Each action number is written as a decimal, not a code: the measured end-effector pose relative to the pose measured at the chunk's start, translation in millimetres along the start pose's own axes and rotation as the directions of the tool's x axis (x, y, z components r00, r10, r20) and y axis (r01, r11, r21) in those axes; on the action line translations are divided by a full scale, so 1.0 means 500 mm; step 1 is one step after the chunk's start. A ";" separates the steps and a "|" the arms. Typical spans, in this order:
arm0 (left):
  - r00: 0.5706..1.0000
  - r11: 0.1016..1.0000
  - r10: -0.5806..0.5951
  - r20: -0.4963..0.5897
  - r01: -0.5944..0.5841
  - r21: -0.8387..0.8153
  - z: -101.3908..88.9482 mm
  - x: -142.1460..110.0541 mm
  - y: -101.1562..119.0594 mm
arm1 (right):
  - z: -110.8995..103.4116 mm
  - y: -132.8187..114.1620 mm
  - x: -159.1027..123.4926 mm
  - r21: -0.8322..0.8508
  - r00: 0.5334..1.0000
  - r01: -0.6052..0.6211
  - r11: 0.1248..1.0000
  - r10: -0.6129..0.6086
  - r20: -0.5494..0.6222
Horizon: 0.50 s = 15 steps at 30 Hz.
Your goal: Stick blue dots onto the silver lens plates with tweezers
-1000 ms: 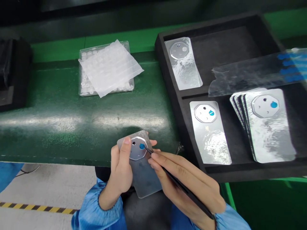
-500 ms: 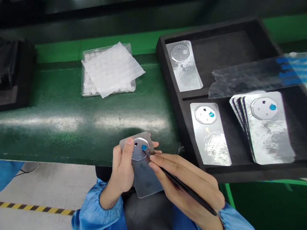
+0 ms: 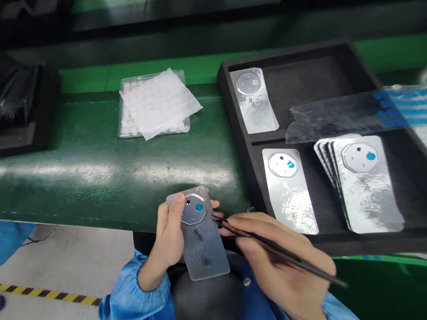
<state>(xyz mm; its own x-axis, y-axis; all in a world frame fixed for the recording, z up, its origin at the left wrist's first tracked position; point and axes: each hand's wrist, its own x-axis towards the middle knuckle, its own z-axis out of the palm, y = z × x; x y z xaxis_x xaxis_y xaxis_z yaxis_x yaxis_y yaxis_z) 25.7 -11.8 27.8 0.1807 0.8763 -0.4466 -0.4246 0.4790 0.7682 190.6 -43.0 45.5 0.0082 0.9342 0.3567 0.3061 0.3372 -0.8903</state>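
Item: left hand (image 3: 168, 238), thumb pressing on the face and fingers curling behind, is pinching a frosted phone back panel (image 3: 203, 253) just above the front edge of the green workbench (image 3: 100, 146). Its octagonal camera plate (image 3: 192, 209) is carrying a blue dot (image 3: 199, 207). Item: right hand (image 3: 280, 258) is clasping black tweezers (image 3: 283, 249), tips slightly parted and hovering just beside the panel's edge. Item: black foam tray (image 3: 238, 142) is holding silver-faced panels (image 3: 290, 200), with clear film (image 3: 347, 111) bearing blue tabs lying across it. Item: clear plastic box (image 3: 153, 129) is sitting on the workbench under a translucent sheet (image 3: 160, 104).
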 end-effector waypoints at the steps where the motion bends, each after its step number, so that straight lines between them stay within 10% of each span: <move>1: 0.999 1.000 -0.003 0.036 0.004 -0.029 -0.003 0.003 0.001 | -0.006 0.001 0.001 0.028 0.999 -0.034 0.999 0.035 -0.036; 6: 0.988 0.994 0.102 0.113 -0.097 -0.049 -0.008 0.015 0.002 | -0.014 0.001 0.003 -0.131 0.953 -0.300 0.945 0.290 -0.092; 11: 0.990 0.990 0.138 -0.008 -0.138 -0.013 0.000 0.018 -0.003 | 0.020 0.002 -0.011 -0.049 0.861 -0.446 0.894 0.443 0.250; 15: 0.990 0.990 0.138 0.035 -0.139 0.013 -0.002 0.012 -0.001 | 0.039 0.006 -0.016 0.009 0.882 -0.456 0.890 0.450 0.141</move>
<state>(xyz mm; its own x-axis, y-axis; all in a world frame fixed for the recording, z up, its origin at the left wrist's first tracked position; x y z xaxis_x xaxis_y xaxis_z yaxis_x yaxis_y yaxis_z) 26.2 -6.9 24.1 0.1515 0.9353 -0.3198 -0.4342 0.3536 0.8285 172.8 -47.2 34.4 0.0110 0.9920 -0.1260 0.2604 -0.1245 -0.9574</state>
